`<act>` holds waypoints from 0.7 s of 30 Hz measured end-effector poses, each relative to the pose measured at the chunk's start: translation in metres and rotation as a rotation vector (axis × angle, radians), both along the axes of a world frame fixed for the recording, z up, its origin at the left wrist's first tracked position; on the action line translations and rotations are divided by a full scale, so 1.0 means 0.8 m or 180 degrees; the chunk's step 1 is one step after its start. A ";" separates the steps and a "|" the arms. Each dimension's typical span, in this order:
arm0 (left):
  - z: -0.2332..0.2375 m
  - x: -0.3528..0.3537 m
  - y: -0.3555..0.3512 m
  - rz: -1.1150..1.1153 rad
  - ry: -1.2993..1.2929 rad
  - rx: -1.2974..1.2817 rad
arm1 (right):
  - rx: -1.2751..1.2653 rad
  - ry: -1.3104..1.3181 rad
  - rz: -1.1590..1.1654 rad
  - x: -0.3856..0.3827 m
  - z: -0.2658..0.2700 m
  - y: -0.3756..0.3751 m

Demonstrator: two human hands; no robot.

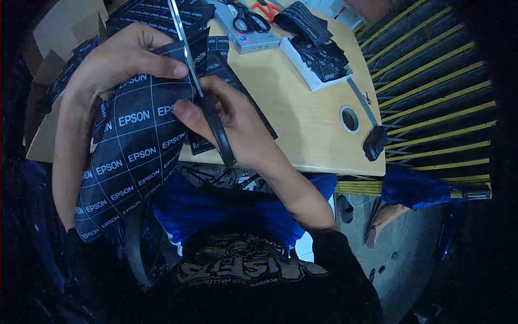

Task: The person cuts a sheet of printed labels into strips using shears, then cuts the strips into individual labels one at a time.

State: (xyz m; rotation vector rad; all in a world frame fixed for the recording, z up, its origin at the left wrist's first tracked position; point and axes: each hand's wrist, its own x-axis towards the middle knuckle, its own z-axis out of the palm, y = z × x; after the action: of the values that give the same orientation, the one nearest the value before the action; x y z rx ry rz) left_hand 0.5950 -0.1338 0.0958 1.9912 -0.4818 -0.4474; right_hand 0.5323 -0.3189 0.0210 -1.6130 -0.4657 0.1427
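A large black sheet [137,154] printed with white EPSON labels in a grid hangs curved at the left, in front of the body. Its upper edge is pinched in my left hand [129,56], with the thumb on top. My right hand [232,121] is closed around the black-handled scissors [213,127]. Their long metal blades point up and cross the sheet's right edge beside my left thumb. More printed black sheets [221,70] lie on the wooden table [270,119] behind my hands.
A grey box [253,40] with black-handled scissors [250,20] on it stands at the table's back. Near it are an orange-handled tool [265,11] and a white tray [313,78] of black pieces. Cardboard [65,27] stands at the left; yellow slats [437,102] are on the right.
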 end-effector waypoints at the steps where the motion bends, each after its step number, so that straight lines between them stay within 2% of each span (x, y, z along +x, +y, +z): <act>1: 0.003 -0.011 0.006 0.0001 -0.0003 0.0006 | 0.0006 -0.0003 0.0001 -0.012 0.006 0.005; 4: -0.001 -0.011 0.011 -0.0056 -0.0170 -0.0056 | -0.0107 0.0269 0.0025 -0.017 0.012 0.007; 6: 0.000 -0.010 0.011 -0.0115 -0.0035 -0.0156 | 0.0097 0.0363 -0.0026 -0.018 0.011 0.009; 10: 0.002 -0.013 0.010 -0.0007 -0.0263 0.0097 | -0.0033 0.0197 -0.0068 -0.015 0.009 0.010; 12: -0.001 -0.013 0.010 -0.0011 -0.0086 -0.0123 | 0.0033 0.0443 0.0030 -0.017 0.012 0.009; 16: 0.008 -0.016 0.007 0.0006 0.0087 -0.0035 | 0.0014 0.0356 0.0035 -0.013 0.007 0.009; 21: 0.007 -0.017 0.006 -0.0098 -0.0059 0.0031 | 0.0103 0.0861 0.0219 -0.016 0.022 0.003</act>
State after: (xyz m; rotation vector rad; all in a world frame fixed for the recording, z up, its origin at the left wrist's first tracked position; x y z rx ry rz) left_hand 0.5811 -0.1294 0.1016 2.0009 -0.5234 -0.4516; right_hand 0.5192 -0.3162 0.0390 -1.5194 -0.3123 0.3981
